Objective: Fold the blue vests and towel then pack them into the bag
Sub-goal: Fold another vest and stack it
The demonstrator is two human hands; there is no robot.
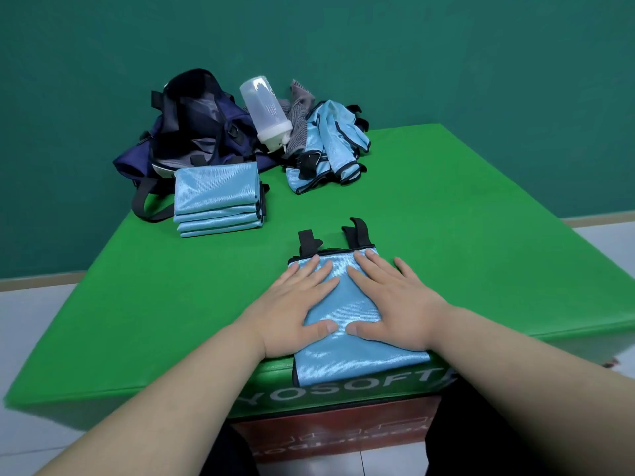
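A light blue vest [343,304] with black straps lies folded lengthwise at the near edge of the green table [446,242], its lower end hanging over the edge. My left hand [292,310] and my right hand [391,304] press flat on it side by side, fingers straight. A stack of several folded blue vests [216,197] sits at the far left. Behind it stands the open navy bag [196,128]. A heap of unfolded blue vests [330,146] lies at the far middle, with a grey striped towel [299,115] against it.
A translucent shaker bottle [264,111] leans between the bag and the towel. The bag's black strap [147,207] trails over the table's left edge. A dark green wall rises behind the table, and pale floor shows on both sides.
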